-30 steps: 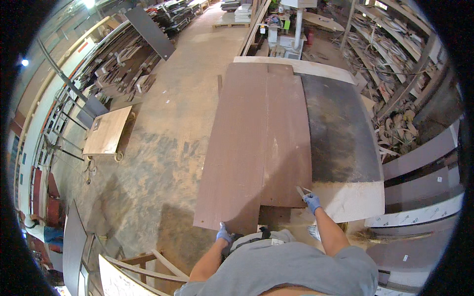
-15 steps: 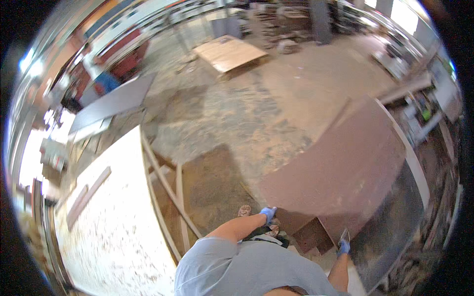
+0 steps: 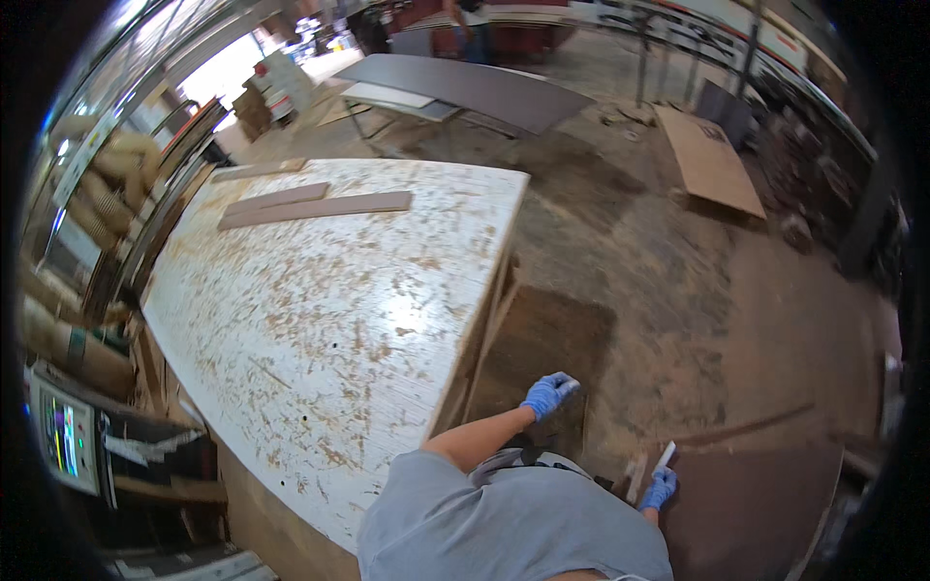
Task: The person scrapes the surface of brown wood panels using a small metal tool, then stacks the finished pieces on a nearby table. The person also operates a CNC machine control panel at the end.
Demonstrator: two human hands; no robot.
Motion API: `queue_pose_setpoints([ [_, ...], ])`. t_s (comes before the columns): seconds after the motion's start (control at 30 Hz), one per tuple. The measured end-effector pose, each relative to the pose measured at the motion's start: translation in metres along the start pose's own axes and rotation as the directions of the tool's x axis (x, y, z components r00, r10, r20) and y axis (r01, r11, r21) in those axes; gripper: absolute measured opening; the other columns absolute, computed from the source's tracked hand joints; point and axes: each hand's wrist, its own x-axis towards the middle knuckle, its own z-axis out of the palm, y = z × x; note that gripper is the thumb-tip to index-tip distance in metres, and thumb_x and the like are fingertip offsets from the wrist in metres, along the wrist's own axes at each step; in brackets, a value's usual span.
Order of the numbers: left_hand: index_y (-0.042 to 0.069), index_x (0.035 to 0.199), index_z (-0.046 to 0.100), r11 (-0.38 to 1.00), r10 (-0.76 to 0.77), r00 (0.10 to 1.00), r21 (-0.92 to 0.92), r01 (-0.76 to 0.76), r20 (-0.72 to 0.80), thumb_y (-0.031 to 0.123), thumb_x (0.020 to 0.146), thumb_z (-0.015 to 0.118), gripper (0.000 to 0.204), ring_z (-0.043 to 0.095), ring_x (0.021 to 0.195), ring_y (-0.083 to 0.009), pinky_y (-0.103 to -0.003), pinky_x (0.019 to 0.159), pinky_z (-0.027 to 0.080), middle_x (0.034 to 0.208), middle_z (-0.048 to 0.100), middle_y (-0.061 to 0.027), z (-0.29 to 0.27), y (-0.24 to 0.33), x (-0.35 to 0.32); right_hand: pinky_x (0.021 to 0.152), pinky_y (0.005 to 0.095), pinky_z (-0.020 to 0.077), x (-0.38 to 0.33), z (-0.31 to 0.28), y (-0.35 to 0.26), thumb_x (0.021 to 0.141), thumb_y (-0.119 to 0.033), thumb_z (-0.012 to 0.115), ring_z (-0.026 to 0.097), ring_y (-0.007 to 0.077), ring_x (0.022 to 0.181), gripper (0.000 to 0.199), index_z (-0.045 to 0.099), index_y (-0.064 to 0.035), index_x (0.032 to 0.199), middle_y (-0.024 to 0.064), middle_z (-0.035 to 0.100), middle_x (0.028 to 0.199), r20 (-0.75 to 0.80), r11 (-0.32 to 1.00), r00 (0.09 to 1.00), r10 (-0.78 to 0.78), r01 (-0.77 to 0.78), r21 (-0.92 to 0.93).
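Observation:
My left hand point(image 3: 549, 395), in a blue glove, hovers over the brown floor beside the large worktable point(image 3: 368, 290). Its fingers are curled together, and I see nothing held in them. In my blue-gloved right hand point(image 3: 659, 489), low on the right, is a narrow pale strip-like tool point(image 3: 667, 452) pointing up and away; its exact kind is unclear. That hand is beside the dark brown board point(image 3: 746, 513) at the lower right. The worktable's white top is scuffed and carries several brown wooden strips point(image 3: 320, 208).
A control screen point(image 3: 66, 436) stands at the left edge near thick ducts point(image 3: 87, 344). Beyond the worktable, a dark panel point(image 3: 465, 87) lies on a stand. Another person point(image 3: 473, 34) is behind it. A light board point(image 3: 712, 165) lies at the far right.
My view has swung left, bringing the white worktable to the middle and the brown board to the lower right. My left hand has come away from the board's edge. My right hand still holds the tool.

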Motion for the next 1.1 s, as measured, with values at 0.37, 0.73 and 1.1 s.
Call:
queue_pose_setpoints([
  [0.37,0.006,0.123,0.044,0.931,-0.181,0.522,-0.317,-0.184,-0.834,0.021,0.088,0.059,0.041,0.055,0.072,-0.0103,-0.022,0.064,0.046,0.084,0.060,-0.0080,-0.297,0.037,-0.067,0.051,0.0235,0.0412,0.001,0.322,-0.124,0.083,-0.010,0.061,0.049,0.0096,0.059,0.007,0.056,-0.0049,0.082,0.0024,0.056,0.070,0.876,0.985,0.464,-0.132,0.160,0.063],
  [0.73,0.007,0.135,0.026,0.989,-0.006,-0.886,-0.137,0.064,-0.463,0.023,0.081,0.062,0.066,0.056,0.082,-0.0235,-0.036,0.075,0.047,0.100,0.055,-0.0142,-0.365,0.043,-0.532,0.051,0.0260,0.0440,0.040,0.496,-0.196,0.084,-0.012,0.060,0.050,0.0108,0.055,0.010,0.054,-0.0042,0.082,0.0042,0.057,0.067,0.983,0.967,-0.178,0.041,0.256,0.007],
  [1.1,0.019,0.142,-0.007,0.990,-0.113,-0.964,-0.105,-0.089,-0.242,0.016,0.090,0.050,0.077,0.061,0.094,-0.0288,-0.043,0.069,0.053,0.114,0.057,-0.0167,-0.212,0.228,-0.675,0.048,0.0228,0.0388,0.075,0.574,-0.207,0.086,-0.013,0.060,0.045,0.0071,0.054,0.013,0.053,-0.0067,0.076,0.0002,0.053,0.065,0.953,0.940,-0.268,-0.140,0.266,0.213],
])
